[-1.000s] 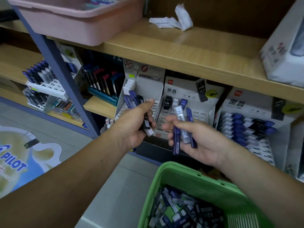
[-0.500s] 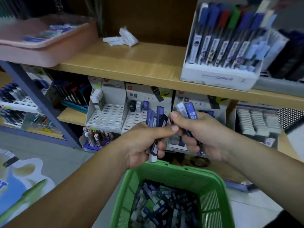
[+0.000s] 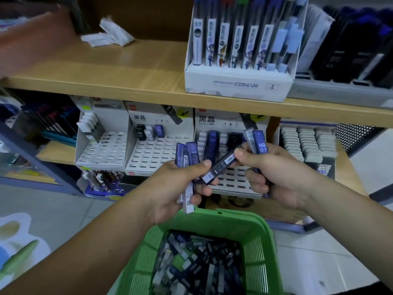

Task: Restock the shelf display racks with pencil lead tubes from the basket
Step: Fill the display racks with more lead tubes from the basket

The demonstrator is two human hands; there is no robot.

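Sorting above the far rim of the green basket (image 3: 229,219): left hand (image 3: 170,188) clenched round a sheaf of lead tubes (image 3: 192,153), right hand (image 3: 278,173) pinching a dark tube (image 3: 221,166), other fingers curled on HB 0.7 tubes (image 3: 261,143). Read the label first, then seat upright in an empty slot of the matching display rack (image 3: 148,155).

Green plastic basket (image 3: 231,222), wood shelf (image 3: 119,81)
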